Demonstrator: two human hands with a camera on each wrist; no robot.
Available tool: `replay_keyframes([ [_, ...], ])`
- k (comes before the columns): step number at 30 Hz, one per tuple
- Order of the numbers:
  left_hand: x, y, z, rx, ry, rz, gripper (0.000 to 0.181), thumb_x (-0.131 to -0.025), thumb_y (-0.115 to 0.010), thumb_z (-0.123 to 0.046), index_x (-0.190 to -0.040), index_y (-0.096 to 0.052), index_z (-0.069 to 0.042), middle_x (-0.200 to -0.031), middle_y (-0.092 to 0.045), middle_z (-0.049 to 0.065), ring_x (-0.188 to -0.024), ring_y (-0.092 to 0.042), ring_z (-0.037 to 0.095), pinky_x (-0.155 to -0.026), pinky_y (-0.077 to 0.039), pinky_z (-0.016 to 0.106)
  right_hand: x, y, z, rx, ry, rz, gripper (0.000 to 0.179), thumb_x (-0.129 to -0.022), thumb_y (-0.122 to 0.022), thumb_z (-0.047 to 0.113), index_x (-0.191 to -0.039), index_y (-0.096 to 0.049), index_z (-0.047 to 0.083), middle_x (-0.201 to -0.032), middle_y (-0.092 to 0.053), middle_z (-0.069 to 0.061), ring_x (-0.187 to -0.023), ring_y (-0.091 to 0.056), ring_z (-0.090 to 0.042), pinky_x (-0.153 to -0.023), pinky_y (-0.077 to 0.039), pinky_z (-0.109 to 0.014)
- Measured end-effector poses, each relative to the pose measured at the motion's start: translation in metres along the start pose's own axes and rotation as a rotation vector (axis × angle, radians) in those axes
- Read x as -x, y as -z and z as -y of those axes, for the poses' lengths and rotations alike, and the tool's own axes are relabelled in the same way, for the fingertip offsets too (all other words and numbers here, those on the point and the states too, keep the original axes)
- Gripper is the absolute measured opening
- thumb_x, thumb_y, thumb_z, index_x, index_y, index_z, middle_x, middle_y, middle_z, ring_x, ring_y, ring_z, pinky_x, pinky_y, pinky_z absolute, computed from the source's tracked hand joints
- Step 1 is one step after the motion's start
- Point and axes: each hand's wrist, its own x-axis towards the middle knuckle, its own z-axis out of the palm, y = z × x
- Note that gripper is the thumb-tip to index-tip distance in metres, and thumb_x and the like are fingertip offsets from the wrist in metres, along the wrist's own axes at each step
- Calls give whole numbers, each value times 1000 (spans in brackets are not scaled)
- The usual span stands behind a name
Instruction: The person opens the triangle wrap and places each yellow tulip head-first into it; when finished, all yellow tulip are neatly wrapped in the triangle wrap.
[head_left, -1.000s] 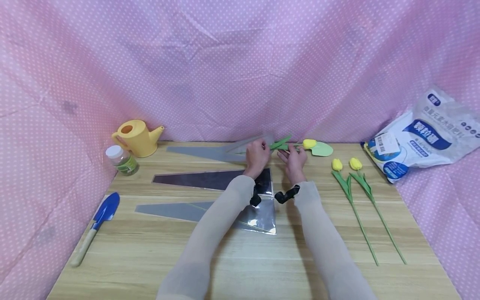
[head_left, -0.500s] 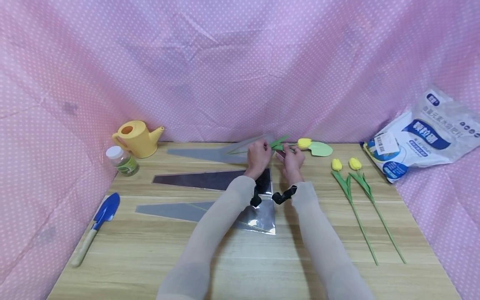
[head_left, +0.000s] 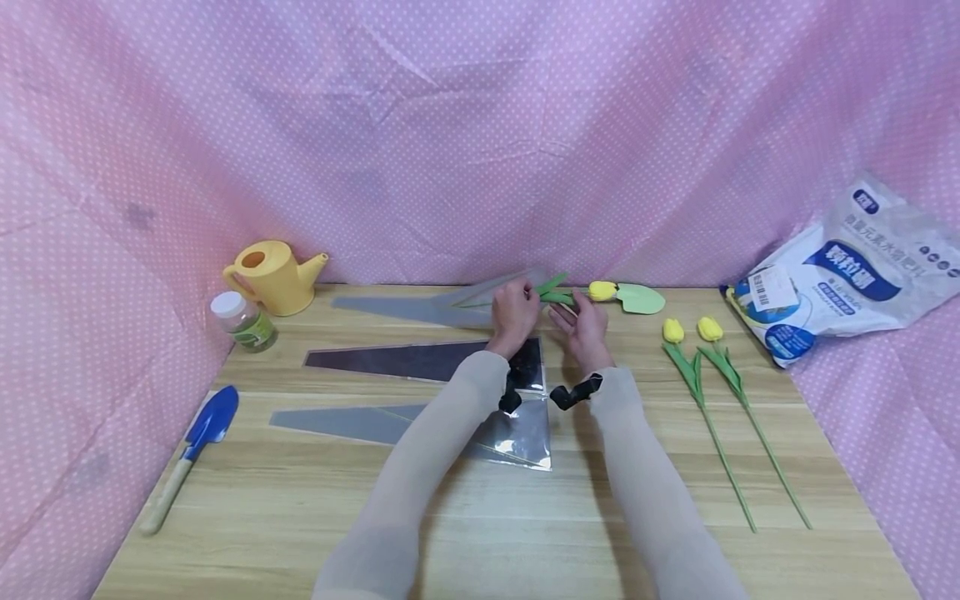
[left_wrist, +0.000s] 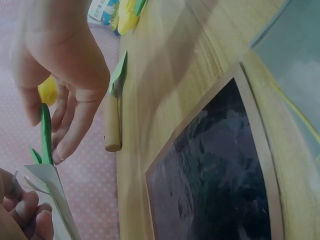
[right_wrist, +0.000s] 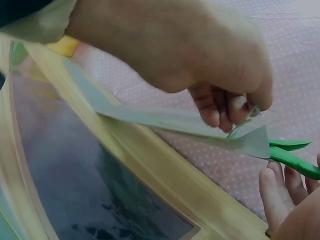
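Note:
My left hand (head_left: 516,318) pinches the mouth of a translucent tapered flower sleeve (right_wrist: 185,129) at the back of the table. A yellow tulip (head_left: 602,291) lies with its stem inside the sleeve. Its green leaves (right_wrist: 295,159) stick out of the mouth, and its bloom points right. My right hand (head_left: 587,327) holds the tulip around the leaves, with thumb and fingers on either side of them in the left wrist view. Part of the stem is hidden behind that hand. A dark sleeve (head_left: 420,360) and a grey sleeve (head_left: 345,421) lie flat nearer me.
Two more yellow tulips (head_left: 705,400) lie at right, before a fertilizer bag (head_left: 847,275). A green trowel (head_left: 641,298) lies just beyond the bloom. At left are a yellow watering can (head_left: 276,279), a capped jar (head_left: 243,321) and a blue trowel (head_left: 213,417).
The tulip has slid left, its stem deeper into the sleeve. My right hand went left with it, then shifted slightly back right. My left hand has stayed at the mouth.

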Motion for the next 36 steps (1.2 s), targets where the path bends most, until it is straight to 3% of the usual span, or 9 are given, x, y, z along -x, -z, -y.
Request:
replay_keyframes([
  [3,1,0,0,-4,-7,9,10,-87,-64,-9,-82,-73,-8,-83,-76,8,-77,-72,28,-70,-57,40,1,2,2,-34,-32,-14,11,-104,-51,19,-109,-55,9,-77,-75,-3,-71,-75,-16,-95,-55,-36],
  [6,2,0,1,5,-33,19,9,-86,-65,-8,-83,-73,-7,-82,-76,8,-76,-72,28,-69,-57,39,2,2,2,-32,-40,-29,13,-104,-52,19,-112,-55,9,-77,-75,-2,-72,-75,-14,-92,-57,-34],
  [13,1,0,3,14,-98,18,8,-86,-65,-7,-84,-73,-6,-80,-74,6,-74,-70,24,-68,-55,35,1,-4,-5,17,-3,-61,5,-99,-61,17,-97,-59,13,-83,-73,5,-74,-72,-9,-93,-57,-30],
  [20,0,1,3,14,-112,32,10,-88,-64,-7,-87,-74,-6,-81,-76,6,-74,-70,22,-69,-55,32,2,-9,-11,19,14,-52,6,-97,-63,13,-101,-60,11,-79,-72,5,-70,-70,-8,-67,-60,-22],
  [30,1,0,2,16,-127,54,10,-89,-64,-8,-84,-72,-6,-79,-75,7,-72,-69,22,-67,-54,32,1,-15,-18,29,23,-51,13,-96,-65,11,-107,-62,6,-74,-72,4,-68,-71,-9,-65,-60,-21],
  [36,1,1,1,22,-137,68,10,-91,-64,-7,-85,-72,-6,-80,-75,7,-72,-68,20,-66,-53,30,0,-17,-20,20,22,-43,5,-94,-67,9,-94,-62,10,-73,-72,4,-65,-70,-9,-60,-58,-20],
])
